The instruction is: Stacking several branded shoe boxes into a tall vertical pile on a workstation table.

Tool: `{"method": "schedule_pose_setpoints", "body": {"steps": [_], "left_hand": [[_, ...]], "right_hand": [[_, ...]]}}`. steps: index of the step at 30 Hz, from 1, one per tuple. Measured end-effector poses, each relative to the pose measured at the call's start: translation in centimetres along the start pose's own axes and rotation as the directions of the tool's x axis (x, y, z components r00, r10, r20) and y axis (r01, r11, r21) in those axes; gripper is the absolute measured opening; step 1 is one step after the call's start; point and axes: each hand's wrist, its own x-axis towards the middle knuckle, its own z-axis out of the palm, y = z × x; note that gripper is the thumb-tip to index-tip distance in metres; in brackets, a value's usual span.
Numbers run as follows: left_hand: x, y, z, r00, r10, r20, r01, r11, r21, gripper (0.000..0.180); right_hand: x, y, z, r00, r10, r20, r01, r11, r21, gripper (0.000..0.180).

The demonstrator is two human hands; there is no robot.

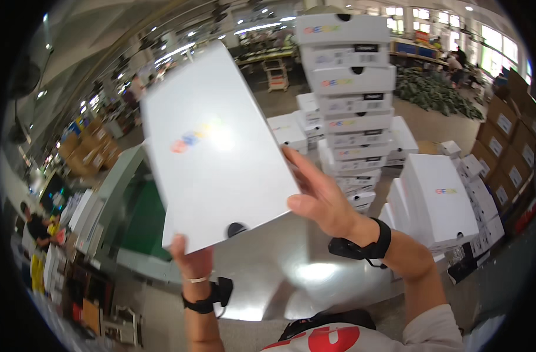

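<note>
Head view: two hands, left hand (192, 258) and right hand (318, 196), fingers clamped on one white box (215, 146).

Materials and finishes. The white box (212, 146) in my left hand (192, 261) and right hand (321, 196) is smooth coated cardboard with a slight sheen that catches the light. The stacked boxes (350, 100) ahead are the same white card. The table top (291, 270) beneath is bare sheet metal, brushed and reflective. My wrist straps (370, 246) look like matt black rubber or plastic. The cartons (508, 141) at right are plain brown corrugated cardboard, matt.
</note>
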Motion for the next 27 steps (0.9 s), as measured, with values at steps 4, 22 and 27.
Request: {"method": "schedule_pose_setpoints", "body": {"steps": [4,22,27], "left_hand": [[7.0,4.3,5.7,0.899,0.273,0.343,-0.262,0.962,-0.080,0.051],[27.7,-6.0,25.9,0.881,0.021,0.472,-0.214,0.909,0.359,0.058],[27.4,-6.8,27.2,0.923,0.113,0.368,-0.283,0.847,0.451,0.047]], "right_hand": [[3.8,-9.7,-1.7,0.874,-0.459,0.160,0.480,0.762,-0.435,0.086],[14.8,-13.3,-20.0,0.909,-0.246,-0.337,-0.051,0.736,-0.675,0.037],[15.3,-11.6,-21.1,0.829,-0.437,-0.350,0.049,0.679,-0.732,0.036]]}}
